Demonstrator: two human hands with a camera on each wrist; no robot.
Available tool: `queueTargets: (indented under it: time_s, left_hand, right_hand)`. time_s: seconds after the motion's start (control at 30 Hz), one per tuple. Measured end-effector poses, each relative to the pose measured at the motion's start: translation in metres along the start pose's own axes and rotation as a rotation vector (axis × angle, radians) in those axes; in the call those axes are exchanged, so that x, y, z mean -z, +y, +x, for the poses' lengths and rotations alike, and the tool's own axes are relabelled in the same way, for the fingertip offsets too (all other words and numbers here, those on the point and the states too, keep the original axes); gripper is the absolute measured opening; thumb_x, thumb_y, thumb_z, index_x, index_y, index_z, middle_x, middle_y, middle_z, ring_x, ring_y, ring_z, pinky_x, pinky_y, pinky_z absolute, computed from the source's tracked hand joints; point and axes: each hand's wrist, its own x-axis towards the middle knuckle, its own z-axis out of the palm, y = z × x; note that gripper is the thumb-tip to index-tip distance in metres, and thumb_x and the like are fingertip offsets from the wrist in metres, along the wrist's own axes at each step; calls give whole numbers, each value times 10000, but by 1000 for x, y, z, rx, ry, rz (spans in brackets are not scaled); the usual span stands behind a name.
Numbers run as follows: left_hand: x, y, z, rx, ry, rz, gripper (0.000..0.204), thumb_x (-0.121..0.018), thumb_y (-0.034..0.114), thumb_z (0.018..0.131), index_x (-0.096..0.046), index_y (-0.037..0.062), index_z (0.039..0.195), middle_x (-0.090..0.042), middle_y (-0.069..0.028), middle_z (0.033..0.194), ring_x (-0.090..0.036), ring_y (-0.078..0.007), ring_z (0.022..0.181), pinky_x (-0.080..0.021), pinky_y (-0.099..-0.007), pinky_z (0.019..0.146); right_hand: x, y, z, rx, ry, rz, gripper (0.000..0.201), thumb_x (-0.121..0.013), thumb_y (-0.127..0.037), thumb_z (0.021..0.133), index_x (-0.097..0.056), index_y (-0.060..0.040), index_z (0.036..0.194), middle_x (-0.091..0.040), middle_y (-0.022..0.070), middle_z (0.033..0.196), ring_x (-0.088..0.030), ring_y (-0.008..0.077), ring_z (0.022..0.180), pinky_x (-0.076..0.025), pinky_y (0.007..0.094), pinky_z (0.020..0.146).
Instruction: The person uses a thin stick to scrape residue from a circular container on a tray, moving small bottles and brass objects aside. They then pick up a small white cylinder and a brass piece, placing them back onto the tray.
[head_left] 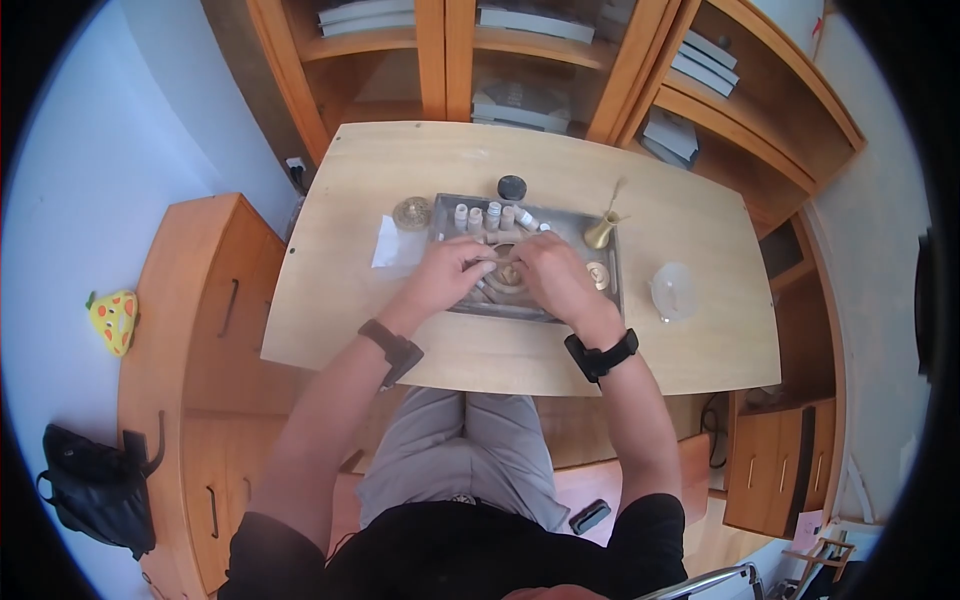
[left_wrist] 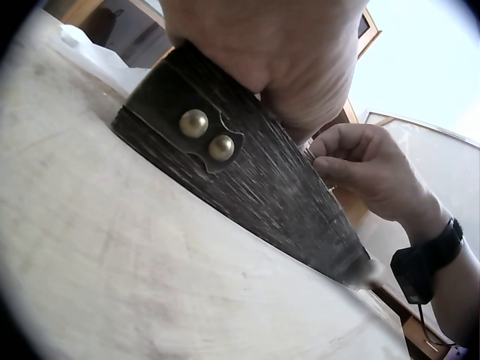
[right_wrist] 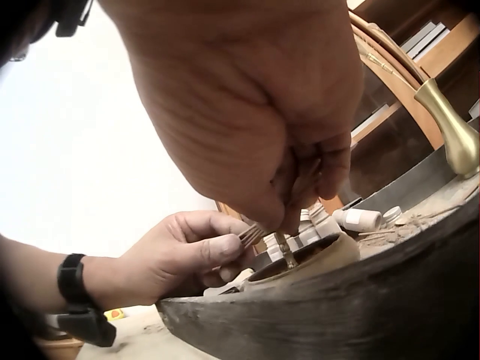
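My left hand (head_left: 445, 275) pinches a bundle of thin brown sticks (right_wrist: 251, 235) between thumb and fingers, best seen in the right wrist view. The sticks reach across to the curled fingertips of my right hand (head_left: 552, 272), which pinches their other end. Both hands are over a round tan bowl (right_wrist: 334, 259) with a dark inside, and a small brass-coloured upright piece (right_wrist: 286, 253) shows at it below the right fingers. The bowl sits in a dark grey rectangular tray (head_left: 619, 285). Small pale capped vials (head_left: 493, 214) stand at the tray's back, and one lies tipped over.
A brass vase (head_left: 603, 232) with thin tools rises at the tray's right corner. A clear bowl (head_left: 674, 292) stands farther right. White paper (head_left: 396, 248) and a round openwork brass piece (head_left: 411, 213) lie left of the tray; a black round object (head_left: 512, 187) sits behind it.
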Motion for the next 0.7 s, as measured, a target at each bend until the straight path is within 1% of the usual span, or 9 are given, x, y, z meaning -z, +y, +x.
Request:
queueTargets:
  time_s: [0.1, 0.2, 0.3, 0.33, 0.43, 0.6, 0.7]
  left_hand:
    - [1, 2, 0, 12, 15, 21, 142, -715, 65, 924, -739, -7, 1043, -702, -122, 899, -655, -221, 750, -523, -347, 692]
    - [4, 8, 1, 73, -13, 66, 148, -715, 77, 924, -739, -6, 1044, -708, -125, 912, -657, -236, 749, -523, -354, 693]
    - [2, 4, 1, 5, 48, 59, 123, -744, 72, 914, -744, -11, 1005, -686, -102, 834, -609, -159, 673, -492, -306, 621]
    - [1, 3, 1, 13, 49, 52, 122, -744, 71, 914, -745, -13, 1003, -688, -100, 834, -608, -156, 672, -492, -306, 620]
    - [-2, 0, 1, 39, 48, 28, 117, -746, 66, 915, -748, -19, 996, -691, -93, 831, -604, -145, 670, -491, -303, 618]
    - [0, 1, 1, 93, 33, 38, 108, -743, 59, 918, -752, -24, 986, -692, -79, 825, -598, -124, 671, -494, -293, 621]
    - [-1, 2, 1, 95, 42, 25, 108, -745, 62, 916, -752, -27, 977, -692, -78, 826, -589, -116, 665, -491, -290, 617]
  right_hand:
    - [-2, -3, 1, 11, 46, -7, 56, -669, -50, 836, -695, 0, 836, -704, 190, 877, -658, 382, 922, -531, 462, 862]
    - [-5, -4, -3, -17, 108, 43, 54, -686, -47, 837, -717, -12, 863, -704, 171, 883, -652, 371, 919, -528, 452, 862]
    - [-5, -6, -9, -92, 143, 87, 67, -706, -53, 837, -734, -24, 890, -703, 156, 893, -646, 361, 913, -529, 443, 851]
    - [-5, -6, -11, -127, 150, 96, 72, -712, -56, 837, -739, -28, 898, -703, 152, 896, -644, 358, 911, -529, 441, 845]
    - [-17, -2, -16, -149, 191, 70, 83, -729, -58, 826, -742, -29, 903, -702, 148, 898, -641, 353, 898, -531, 439, 826]
    - [-22, -5, -16, -160, 254, 83, 73, -743, -47, 811, -744, -27, 882, -697, 140, 863, -643, 347, 882, -533, 441, 810]
    - [-19, -7, -15, -165, 266, 63, 72, -743, -43, 813, -746, -24, 883, -700, 142, 857, -645, 347, 876, -533, 439, 810]
